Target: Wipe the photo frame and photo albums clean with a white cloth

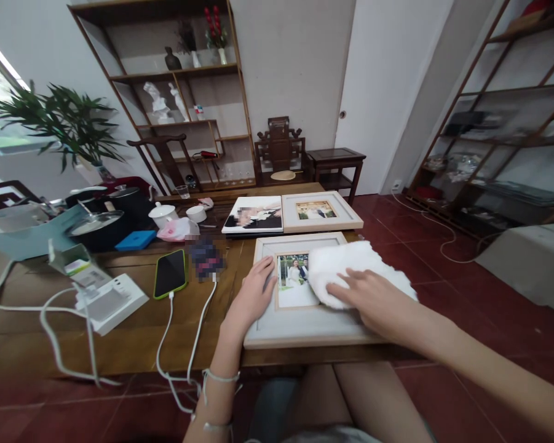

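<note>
Your left hand lies open at the left side of a square-cornered, pale wooden picture frame with a wide whitish mat, fingers together and pointing toward the upper right, their tips beside the photo window. Your right hand presses down on a fluffy white cloth, fingers pointing left; whether they pinch it you cannot tell from here.

The frame lies flat in the lower middle of the picture, on the brown wooden table, at its near edge. It looks longer from left to right, though the slant and the covered right side leave that uncertain. Its colour photo of two people stands right way up for you, heads toward the top of the picture. The cloth's long axis runs left to right, dipping rightward, and its left end covers the photo's right part.

Just beyond lies a second pale wooden frame; left of your left hand lies a black-screened, green-cased phone.
</note>
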`<state>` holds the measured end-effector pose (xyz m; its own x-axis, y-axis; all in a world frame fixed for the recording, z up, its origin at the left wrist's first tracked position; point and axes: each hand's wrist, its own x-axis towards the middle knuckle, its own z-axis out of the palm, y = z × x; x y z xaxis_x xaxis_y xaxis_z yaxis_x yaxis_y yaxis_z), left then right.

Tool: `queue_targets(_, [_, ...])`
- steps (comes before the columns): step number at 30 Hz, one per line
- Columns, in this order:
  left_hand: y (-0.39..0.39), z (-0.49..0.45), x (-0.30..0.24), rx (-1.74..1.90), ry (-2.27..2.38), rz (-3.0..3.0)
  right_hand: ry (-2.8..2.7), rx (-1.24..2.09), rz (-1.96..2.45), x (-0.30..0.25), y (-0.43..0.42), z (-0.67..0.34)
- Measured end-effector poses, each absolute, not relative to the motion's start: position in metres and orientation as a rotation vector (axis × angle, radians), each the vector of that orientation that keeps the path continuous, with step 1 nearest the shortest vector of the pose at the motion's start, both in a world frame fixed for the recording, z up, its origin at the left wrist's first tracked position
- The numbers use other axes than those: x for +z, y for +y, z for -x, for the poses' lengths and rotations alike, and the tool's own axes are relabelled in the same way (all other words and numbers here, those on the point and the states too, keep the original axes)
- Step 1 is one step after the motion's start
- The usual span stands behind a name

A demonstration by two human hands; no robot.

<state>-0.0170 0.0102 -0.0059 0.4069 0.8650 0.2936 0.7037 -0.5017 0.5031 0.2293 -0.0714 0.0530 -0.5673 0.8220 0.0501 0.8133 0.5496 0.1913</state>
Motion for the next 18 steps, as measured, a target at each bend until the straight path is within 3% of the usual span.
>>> queue_targets(7, [0.009,0.017,-0.006,0.751,1.368,-2.350,2.647,0.210,-1.491,0.066,-0.122,-0.213])
queue_targets(18, [0.009,0.017,-0.004,0.743,1.357,-2.362,2.630,0.465,-1.708,0.040,-0.016,-0.227])
